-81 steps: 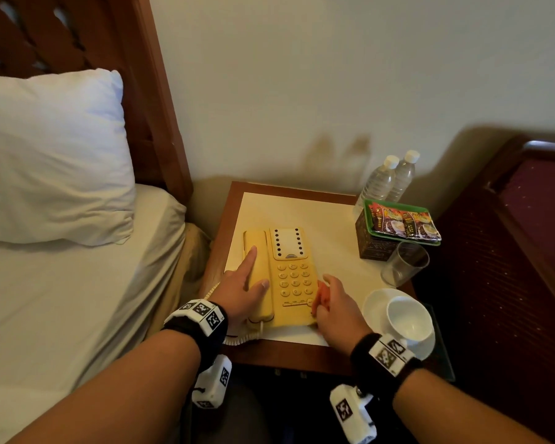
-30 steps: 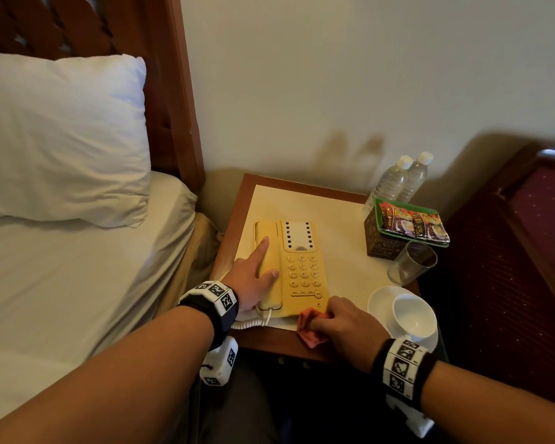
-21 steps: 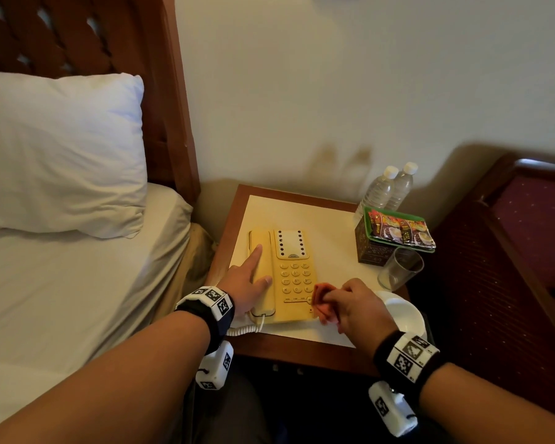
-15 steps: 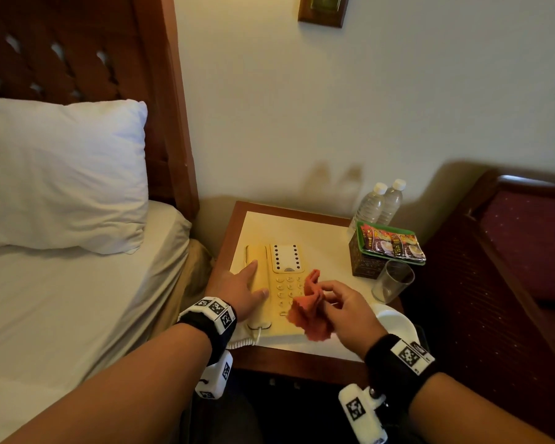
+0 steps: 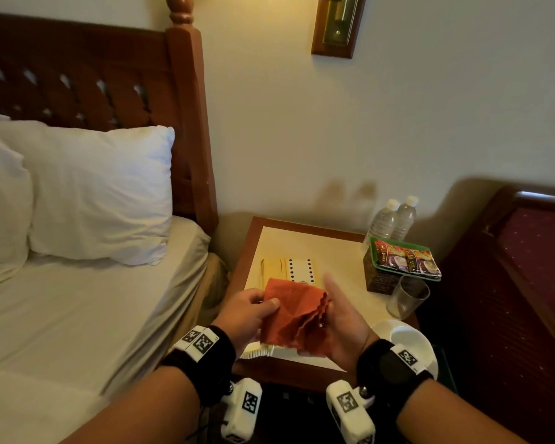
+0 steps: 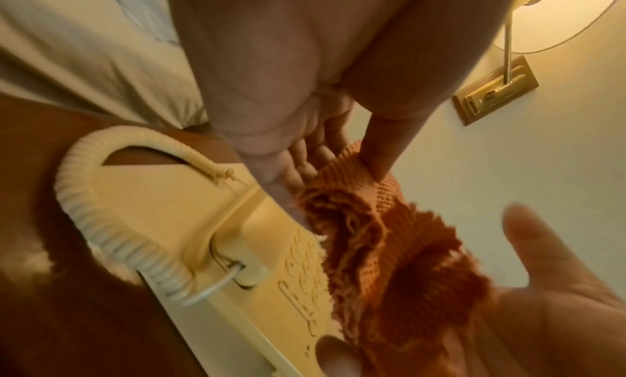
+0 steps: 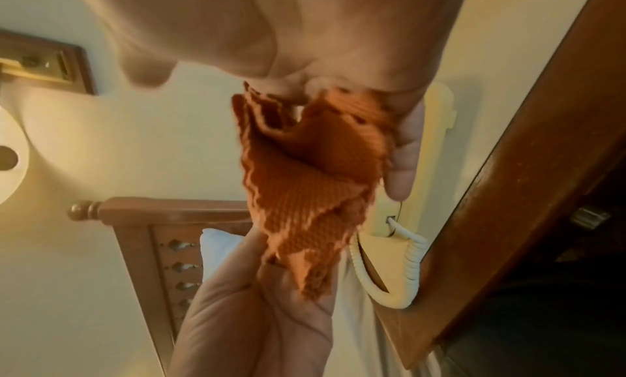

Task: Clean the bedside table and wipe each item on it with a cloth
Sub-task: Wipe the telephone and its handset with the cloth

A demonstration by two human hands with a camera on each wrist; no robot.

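The table (image 5: 305, 373) fills the gap between the bed (image 5: 87, 309) at 9 o'clock and a dark wooden chair (image 5: 510, 299) at 3 o'clock; its back edge meets the wall at 12 o'clock, and only the front edge at 6 o'clock faces open room; bare top shows behind the phone (image 5: 289, 267) and between it and the box (image 5: 378, 277) at 2 o'clock. Two bottles (image 5: 394, 219) stand in the far right corner; sachets (image 5: 404, 257) lie in a green tray on the box (their print is too small to read); a glass (image 5: 407, 296) stands just in front, and a cup (image 5: 407, 339) on a saucer sits at the front right corner, the saucer overhanging the edge. Above the phone's keypad both hands hold the cloth (image 5: 297, 315), clear of the table; the left hand (image 5: 244, 315) pinches its left edge between thumb and curled fingers; the right hand (image 5: 343, 328) lies palm up under the right side, the folds gathered at the base of its fingers, forefinger straight, the thumb pressing the cloth. The coiled cord (image 6: 112, 222) loops off the phone's near end over the front left edge.
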